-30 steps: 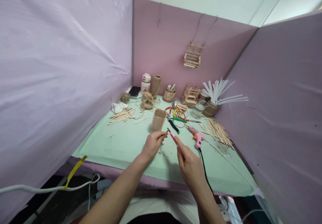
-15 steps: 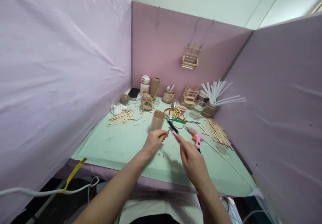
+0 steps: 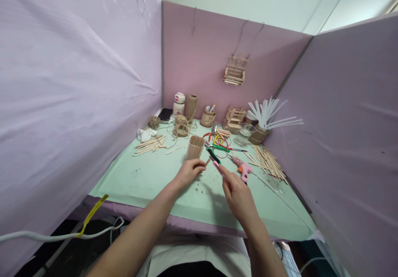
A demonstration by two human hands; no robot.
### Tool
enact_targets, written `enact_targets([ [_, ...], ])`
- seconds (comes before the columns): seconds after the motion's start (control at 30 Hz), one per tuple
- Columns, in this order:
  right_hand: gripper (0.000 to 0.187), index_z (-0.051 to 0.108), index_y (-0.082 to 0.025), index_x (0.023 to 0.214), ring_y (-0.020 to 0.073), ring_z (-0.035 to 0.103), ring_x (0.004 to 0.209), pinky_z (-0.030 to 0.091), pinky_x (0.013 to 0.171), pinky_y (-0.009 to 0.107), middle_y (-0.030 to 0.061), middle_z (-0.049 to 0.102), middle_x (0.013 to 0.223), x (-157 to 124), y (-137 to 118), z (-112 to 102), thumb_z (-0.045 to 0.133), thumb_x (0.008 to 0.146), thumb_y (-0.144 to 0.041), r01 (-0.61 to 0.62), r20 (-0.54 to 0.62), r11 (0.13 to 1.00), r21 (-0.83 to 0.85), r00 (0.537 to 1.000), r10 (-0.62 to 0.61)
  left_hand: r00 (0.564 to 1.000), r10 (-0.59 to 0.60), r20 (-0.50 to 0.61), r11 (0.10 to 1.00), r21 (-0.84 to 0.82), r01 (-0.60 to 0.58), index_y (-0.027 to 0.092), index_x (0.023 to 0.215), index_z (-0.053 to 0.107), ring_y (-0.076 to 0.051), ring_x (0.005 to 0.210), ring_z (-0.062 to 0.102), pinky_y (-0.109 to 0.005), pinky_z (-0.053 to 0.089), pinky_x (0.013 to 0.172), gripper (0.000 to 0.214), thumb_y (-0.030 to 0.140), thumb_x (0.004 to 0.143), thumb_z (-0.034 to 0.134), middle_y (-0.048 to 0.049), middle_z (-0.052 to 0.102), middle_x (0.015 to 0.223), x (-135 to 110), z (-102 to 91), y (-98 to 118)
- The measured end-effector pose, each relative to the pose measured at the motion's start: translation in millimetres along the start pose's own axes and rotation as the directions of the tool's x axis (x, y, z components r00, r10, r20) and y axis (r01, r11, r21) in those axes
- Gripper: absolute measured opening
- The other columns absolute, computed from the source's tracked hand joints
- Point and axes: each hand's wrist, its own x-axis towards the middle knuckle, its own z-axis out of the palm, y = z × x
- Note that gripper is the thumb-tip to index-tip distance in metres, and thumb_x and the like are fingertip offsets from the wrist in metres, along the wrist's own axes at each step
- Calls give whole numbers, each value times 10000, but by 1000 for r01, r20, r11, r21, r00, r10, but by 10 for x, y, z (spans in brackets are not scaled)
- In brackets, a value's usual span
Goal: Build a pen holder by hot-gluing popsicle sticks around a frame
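Observation:
Between the fingertips of my left hand point(image 3: 189, 172) is a short wooden stick point(image 3: 208, 161), its end pointing right. My right hand point(image 3: 236, 193) is closed round a pink utility knife point(image 3: 218, 168), with the forefinger along its handle and the blade end close to the stick. Whether blade and stick touch I cannot tell. Just beyond my left hand stands an upright cup made of wooden sticks point(image 3: 195, 148). Green-handled pliers point(image 3: 214, 156) lie past the knife. A pink glue gun point(image 3: 242, 169) rests on the table to the right of my right hand.
Loose wooden sticks lie at left point(image 3: 151, 145) and right point(image 3: 270, 163). A twine ball point(image 3: 181, 126), a lidded jar point(image 3: 178, 104), a clear plastic cup point(image 3: 245, 134) and white glue sticks point(image 3: 264, 115) stand along the back. A small stick rack point(image 3: 235, 71) hangs on the pink panel.
My left hand has shifted slightly left and away from the knife, and more of the stick shows. The right hand with the knife has hardly moved.

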Motion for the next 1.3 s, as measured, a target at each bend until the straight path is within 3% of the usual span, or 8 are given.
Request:
enact_targets([
  [0.2,454,458,-282,1383,152,632,850,493,779,255,45,665,960,3,28,30,349,946,-227,-11,-13,999,48,1000,11,998,-33,50,998,-55,36,138,780,668,-106,562,485,-233,397,560,184,266,753,539,8,550,591,36,-22,-53],
  [0.33,440,480,-273,1368,156,638,907,498,808,260,50,677,1004,-3,47,68,364,945,-238,-7,-34,994,110,999,11,999,-31,25,1000,-5,31,134,761,665,-117,593,512,-239,408,580,163,239,739,542,-7,592,633,26,-22,-27],
  [0.6,423,525,-187,1329,197,581,1151,484,948,346,95,605,1277,5,33,297,394,932,-251,-36,-226,928,370,966,127,993,91,-79,989,120,-81,146,721,631,-120,600,543,-236,417,604,146,235,772,527,1,622,631,-55,11,98],
  [0.93,440,499,-148,1347,197,494,1257,388,1067,399,122,539,1354,-54,127,653,374,949,-289,-100,-168,868,486,964,205,998,49,-44,994,98,-44,154,699,615,-127,581,572,-233,425,593,209,275,815,490,-7,639,610,-48,33,62],
  [1.3,441,511,-190,1348,224,514,1237,403,1053,418,103,552,1344,-54,178,737,391,940,-307,-98,-171,852,515,962,215,979,181,-90,951,270,-151,145,730,654,-118,632,533,-230,392,617,178,240,808,526,-5,635,680,-44,29,59],
])
